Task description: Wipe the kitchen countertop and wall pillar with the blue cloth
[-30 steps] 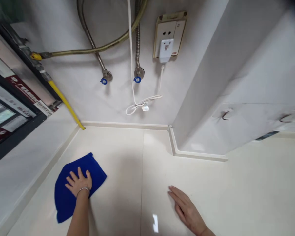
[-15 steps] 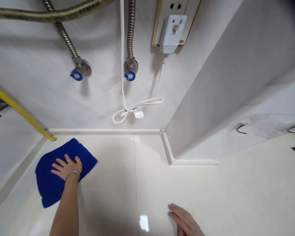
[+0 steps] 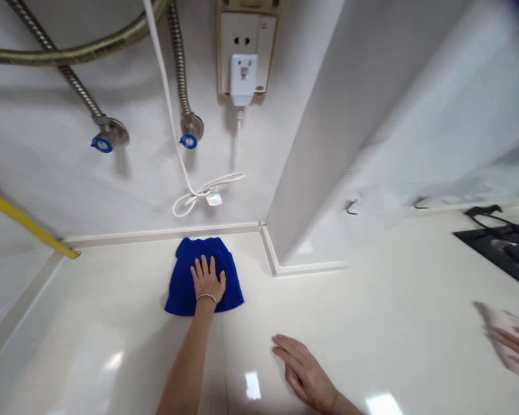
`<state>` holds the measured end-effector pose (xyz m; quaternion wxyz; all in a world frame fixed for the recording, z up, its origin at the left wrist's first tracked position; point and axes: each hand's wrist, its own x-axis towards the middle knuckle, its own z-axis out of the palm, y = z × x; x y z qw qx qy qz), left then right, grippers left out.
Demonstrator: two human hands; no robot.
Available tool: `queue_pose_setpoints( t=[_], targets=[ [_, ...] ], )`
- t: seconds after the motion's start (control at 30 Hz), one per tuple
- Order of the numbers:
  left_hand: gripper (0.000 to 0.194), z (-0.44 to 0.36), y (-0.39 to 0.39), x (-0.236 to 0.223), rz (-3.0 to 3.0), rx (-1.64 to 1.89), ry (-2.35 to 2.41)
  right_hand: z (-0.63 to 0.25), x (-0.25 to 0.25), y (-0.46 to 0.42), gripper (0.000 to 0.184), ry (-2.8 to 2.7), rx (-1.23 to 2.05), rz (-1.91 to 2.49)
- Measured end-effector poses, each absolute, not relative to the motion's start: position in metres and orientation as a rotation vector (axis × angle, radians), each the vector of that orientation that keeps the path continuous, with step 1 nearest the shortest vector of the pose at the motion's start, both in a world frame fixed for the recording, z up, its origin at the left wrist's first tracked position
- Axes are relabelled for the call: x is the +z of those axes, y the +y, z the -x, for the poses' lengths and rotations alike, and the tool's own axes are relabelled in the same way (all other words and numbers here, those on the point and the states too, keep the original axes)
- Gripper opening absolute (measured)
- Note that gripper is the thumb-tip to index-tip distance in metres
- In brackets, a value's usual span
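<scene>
While the left hand (image 3: 207, 280) presses flat on the blue cloth (image 3: 184, 288), fingers spread, no grip, cloth sits on the counter (image 3: 112, 346) near the wall (image 3: 125, 196); right hand (image 3: 305, 372) lies open, empty, apart.

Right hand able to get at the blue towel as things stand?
Likely yes: the right hand rests on the countertop a short way from the blue towel, with nothing between them; the left hand covers only its middle.

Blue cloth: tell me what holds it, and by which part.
The left hand presses the blue cloth flat at its middle onto the countertop, palm down; no grip.
</scene>
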<state>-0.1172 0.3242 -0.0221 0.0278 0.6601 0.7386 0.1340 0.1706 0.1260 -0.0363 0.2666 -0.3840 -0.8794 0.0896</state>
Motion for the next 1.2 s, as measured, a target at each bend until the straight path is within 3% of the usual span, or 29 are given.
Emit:
queue_pose_setpoints(
  t=[0.23,0.4,0.67,0.8,1.0,1.2],
  targets=[
    [0.064,0.026,0.247,-0.027,-2.289,0.445,1.922,-0.172,-0.040,0.125,0.050,-2.251,0.276,0.986],
    [0.063,0.029,0.192,-0.026,-2.375,0.383,1.822,-0.182,-0.045,0.121,0.032,-2.062,0.226,0.927],
    [0.061,0.126,0.066,-0.016,-2.108,0.292,2.167,-0.197,-0.073,0.116,0.025,-2.066,0.244,0.971],
    [0.055,0.193,0.012,-0.011,-1.652,0.251,2.561,-0.200,-0.083,0.117,0.023,-2.102,0.237,0.954],
    [0.063,0.288,-0.054,-0.009,-0.979,0.202,2.965,-0.204,-0.087,0.118,0.021,-2.176,0.196,0.951],
    [0.071,0.359,-0.067,-0.001,-0.246,0.350,3.160,-0.205,-0.085,0.118,0.018,-2.239,0.211,1.007]
  ],
)
